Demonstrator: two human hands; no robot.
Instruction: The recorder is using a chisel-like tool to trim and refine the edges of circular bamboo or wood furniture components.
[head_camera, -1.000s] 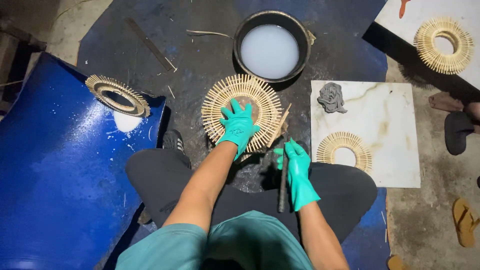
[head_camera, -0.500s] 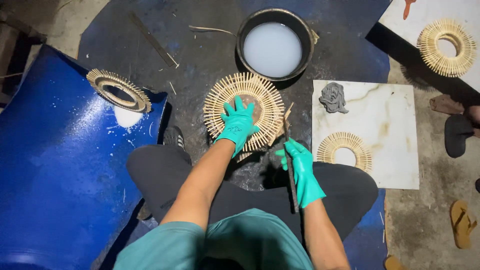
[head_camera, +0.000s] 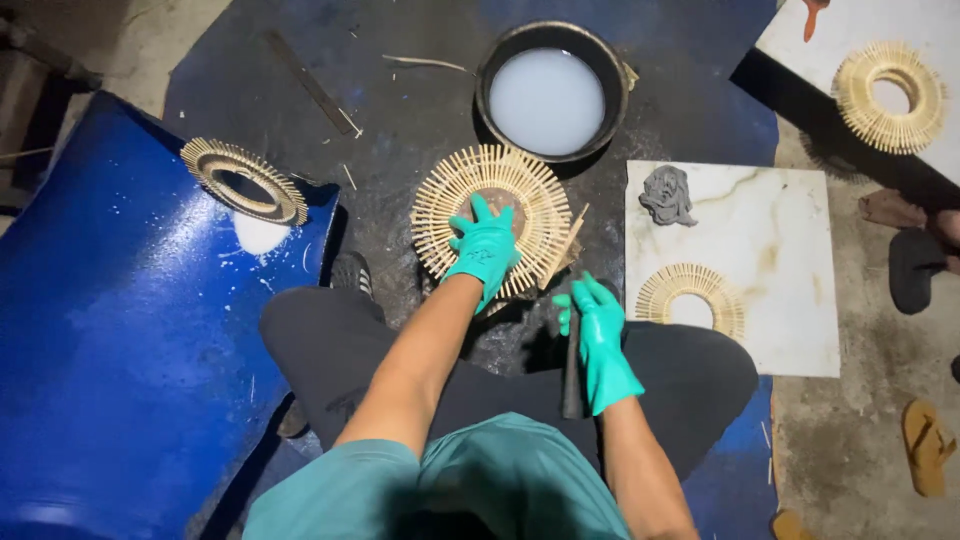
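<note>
My left hand (head_camera: 484, 246), in a teal glove, presses flat on the centre of a round sunburst ring of thin bamboo sticks (head_camera: 448, 195) lying on the dark ground before my knees. My right hand (head_camera: 600, 340), also gloved, grips a dark stick-like tool (head_camera: 571, 380) that points down toward my lap; its upper end is hidden by the glove. A few loose sticks (head_camera: 566, 240) jut out at the ring's right side, between the two hands.
A black basin of milky liquid (head_camera: 547, 88) sits beyond the ring. A white marble tile (head_camera: 790, 260) on the right carries a grey lump (head_camera: 667, 193) and a half-ring (head_camera: 690, 296). More stick rings lie at left (head_camera: 243, 180) and top right (head_camera: 889, 96). Blue sheet (head_camera: 110, 340) at left.
The hands have barely moved; my right hand has dropped slightly lower with the tool. The view has shifted a little.
</note>
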